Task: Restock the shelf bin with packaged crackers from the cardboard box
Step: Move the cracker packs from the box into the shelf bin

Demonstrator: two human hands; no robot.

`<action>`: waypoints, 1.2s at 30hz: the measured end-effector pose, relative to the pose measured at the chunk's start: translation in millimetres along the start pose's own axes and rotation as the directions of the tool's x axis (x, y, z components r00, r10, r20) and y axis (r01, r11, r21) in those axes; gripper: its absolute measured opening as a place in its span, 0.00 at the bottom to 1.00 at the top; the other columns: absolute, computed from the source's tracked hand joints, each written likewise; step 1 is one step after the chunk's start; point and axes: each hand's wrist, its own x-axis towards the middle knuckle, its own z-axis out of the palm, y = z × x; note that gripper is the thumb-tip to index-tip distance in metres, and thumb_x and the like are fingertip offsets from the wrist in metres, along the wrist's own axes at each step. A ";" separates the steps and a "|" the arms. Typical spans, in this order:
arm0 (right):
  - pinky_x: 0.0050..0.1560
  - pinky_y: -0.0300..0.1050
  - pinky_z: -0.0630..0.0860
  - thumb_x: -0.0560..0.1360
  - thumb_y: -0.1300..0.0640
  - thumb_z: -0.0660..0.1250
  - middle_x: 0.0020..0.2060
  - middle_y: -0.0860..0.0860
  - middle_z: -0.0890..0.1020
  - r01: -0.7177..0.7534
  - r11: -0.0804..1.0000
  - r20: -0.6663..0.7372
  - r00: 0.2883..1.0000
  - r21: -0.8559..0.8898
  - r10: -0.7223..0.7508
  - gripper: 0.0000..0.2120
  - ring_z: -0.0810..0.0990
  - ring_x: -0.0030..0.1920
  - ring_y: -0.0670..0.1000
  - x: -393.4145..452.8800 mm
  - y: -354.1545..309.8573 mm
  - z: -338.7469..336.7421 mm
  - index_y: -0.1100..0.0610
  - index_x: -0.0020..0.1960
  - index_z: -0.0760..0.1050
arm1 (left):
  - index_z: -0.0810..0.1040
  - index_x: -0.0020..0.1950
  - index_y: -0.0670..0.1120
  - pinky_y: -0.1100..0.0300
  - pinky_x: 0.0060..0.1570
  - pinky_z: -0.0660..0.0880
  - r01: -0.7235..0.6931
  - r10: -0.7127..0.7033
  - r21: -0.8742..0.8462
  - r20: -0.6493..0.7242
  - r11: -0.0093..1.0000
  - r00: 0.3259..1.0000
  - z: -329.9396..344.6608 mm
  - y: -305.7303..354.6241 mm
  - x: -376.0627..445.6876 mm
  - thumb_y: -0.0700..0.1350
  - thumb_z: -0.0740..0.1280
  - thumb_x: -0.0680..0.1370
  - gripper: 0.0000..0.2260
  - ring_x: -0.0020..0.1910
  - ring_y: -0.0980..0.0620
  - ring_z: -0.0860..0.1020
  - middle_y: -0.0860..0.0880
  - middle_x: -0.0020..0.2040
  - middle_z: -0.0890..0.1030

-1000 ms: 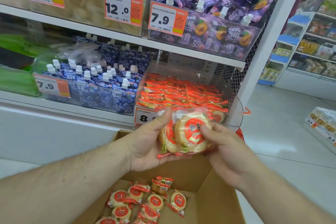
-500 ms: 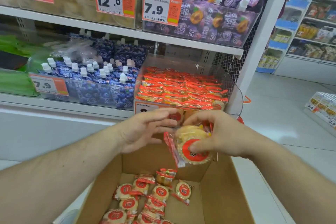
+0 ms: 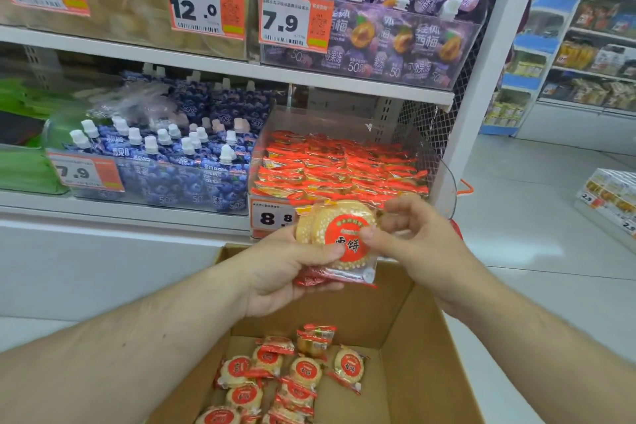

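Between the cardboard box [image 3: 406,348] and the shelf bin [image 3: 344,162], we hold one cracker packet [image 3: 339,237] up with both of our hands. Our left hand [image 3: 285,265] grips it from below, fingers curled behind and the thumb pressed on its lower front edge. Our right hand [image 3: 409,234] pinches its right edge between thumb and fingertips.

Half a second ago our right hand alone carried the packet, tilted on edge, while our left hand reached toward it with loose fingers. A second ago our left hand had it. So the packet has gone across and come back to a shared grip, and it now faces us flat, label upright, and sits higher, just in front of the bin's price tag [image 3: 273,217]. We judge that this squares it up for placing, not yet the placing itself.

That bin already looks nearly full of orange-wrapped packets, stacked in rows up toward its clear rim. About a dozen loose packets [image 3: 275,379] lie on the bottom of the box. Our next move likely lifts the held packet over the front wall and lays it on top of the rows, where it may slide.
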 end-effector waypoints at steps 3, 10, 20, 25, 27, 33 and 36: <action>0.34 0.35 0.74 0.70 0.59 0.75 0.37 0.57 0.81 -0.027 1.000 0.112 0.993 0.005 0.026 0.11 0.78 0.33 0.46 -3.6 1.0 4.8 0.62 0.48 0.76 | 0.79 0.56 0.43 0.55 0.40 0.80 0.017 -0.018 -0.032 -0.032 0.999 0.999 5.5 1.2 -1.8 0.49 0.71 0.68 0.19 0.43 0.47 0.83 0.42 0.48 0.85; 0.51 0.51 0.72 0.65 0.51 0.75 0.45 0.59 0.82 -0.191 0.890 0.201 0.973 0.414 0.115 0.22 0.78 0.44 0.56 11.6 -14.0 -31.4 0.61 0.52 0.77 | 0.81 0.57 0.44 0.50 0.44 0.77 0.079 -0.089 -0.172 -0.051 0.982 0.995 -0.3 8.7 -3.1 0.67 0.59 0.72 0.30 0.49 0.42 0.81 0.39 0.54 0.83; 0.62 0.42 0.71 0.62 0.49 0.81 0.59 0.46 0.71 0.258 0.772 0.126 0.966 -0.581 -0.228 0.44 0.73 0.57 0.45 5.1 4.8 2.1 0.49 0.72 0.63 | 0.75 0.57 0.47 0.57 0.32 0.78 0.012 0.025 0.360 -0.100 0.933 0.995 6.3 -2.7 -2.5 0.31 0.74 0.68 0.22 0.41 0.47 0.83 0.42 0.47 0.84; 0.69 0.44 0.66 0.71 0.50 0.70 0.66 0.48 0.74 0.576 0.506 0.497 0.815 -0.642 -0.298 0.31 0.70 0.67 0.49 -4.0 6.1 9.7 0.53 0.72 0.66 | 0.77 0.49 0.55 0.50 0.44 0.80 -0.140 0.324 0.864 -0.028 0.484 0.946 4.1 -7.9 6.8 0.43 0.77 0.65 0.17 0.41 0.52 0.81 0.52 0.42 0.82; 0.62 0.42 0.69 0.70 0.54 0.69 0.59 0.50 0.78 0.574 0.500 0.442 0.819 -0.649 -0.367 0.24 0.75 0.60 0.51 1.7 -1.7 -0.6 0.55 0.66 0.72 | 0.77 0.52 0.56 0.52 0.49 0.78 -0.202 0.424 0.869 -0.010 0.452 0.905 6.2 -3.2 8.4 0.45 0.76 0.67 0.16 0.45 0.55 0.80 0.55 0.46 0.81; 0.54 0.51 0.73 0.73 0.58 0.70 0.51 0.50 0.77 0.243 0.322 0.125 0.930 -0.915 -0.345 0.15 0.75 0.55 0.56 54.9 -45.6 -77.5 0.53 0.58 0.72 | 0.56 0.76 0.57 0.46 0.73 0.55 -0.008 0.504 1.000 0.012 -0.012 0.864 -3.1 14.7 18.5 0.52 0.67 0.73 0.34 0.76 0.52 0.51 0.56 0.76 0.56; 0.52 0.53 0.74 0.74 0.52 0.69 0.54 0.51 0.78 0.160 0.078 0.138 0.963 -0.984 -0.232 0.14 0.76 0.55 0.57 79.7 -47.7 -85.4 0.51 0.57 0.71 | 0.50 0.77 0.57 0.40 0.73 0.49 0.095 0.394 0.985 -0.030 -0.145 0.919 -8.0 9.4 25.4 0.54 0.65 0.73 0.37 0.77 0.48 0.40 0.56 0.79 0.45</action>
